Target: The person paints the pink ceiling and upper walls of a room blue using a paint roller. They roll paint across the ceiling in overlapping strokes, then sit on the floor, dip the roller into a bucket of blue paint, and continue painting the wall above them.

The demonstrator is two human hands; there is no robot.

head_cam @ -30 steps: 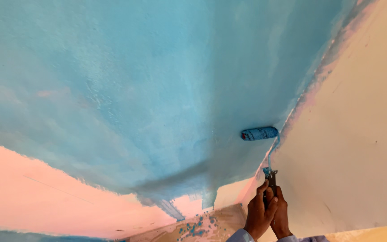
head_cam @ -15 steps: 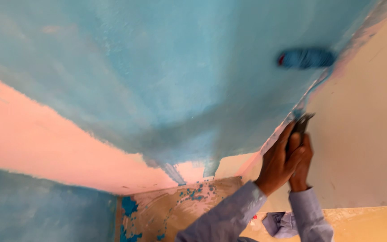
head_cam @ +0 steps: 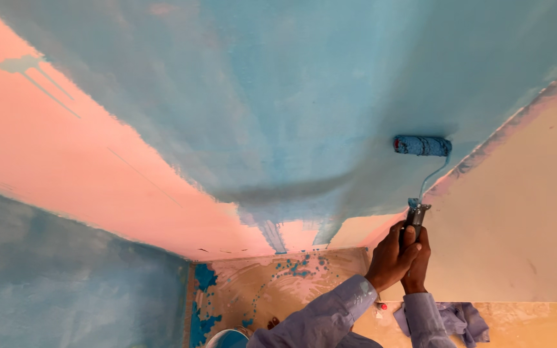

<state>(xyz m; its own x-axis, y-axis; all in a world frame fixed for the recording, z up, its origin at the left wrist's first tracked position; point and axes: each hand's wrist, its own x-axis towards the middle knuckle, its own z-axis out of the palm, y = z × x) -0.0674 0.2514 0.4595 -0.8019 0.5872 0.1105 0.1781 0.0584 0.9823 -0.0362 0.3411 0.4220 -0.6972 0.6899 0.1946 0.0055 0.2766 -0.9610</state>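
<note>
A paint roller point(head_cam: 422, 145) with a blue-soaked sleeve rests against the blue-painted wall point(head_cam: 304, 96), close to the corner where a cream wall point(head_cam: 523, 212) begins. Its bent wire frame runs down to a dark handle point(head_cam: 415, 218). Both my hands are wrapped around that handle, one over the other. My left hand point(head_cam: 391, 258) is on the left and slightly higher; my right hand point(head_cam: 418, 272) is behind it and lower. Both arms wear pale lilac sleeves.
A wide pink unpainted band point(head_cam: 78, 174) crosses the left side, with another blue-painted surface point(head_cam: 66, 283) below it. The floor point(head_cam: 272, 283) is spattered with blue paint. A bucket rim point(head_cam: 227, 338) shows at the bottom edge, and a lilac cloth point(head_cam: 462, 321) lies at the lower right.
The roller went up the blue wall along the corner, then came back down. Both hands stayed on the handle. The view shifted, showing more of the pink band and the floor.
</note>
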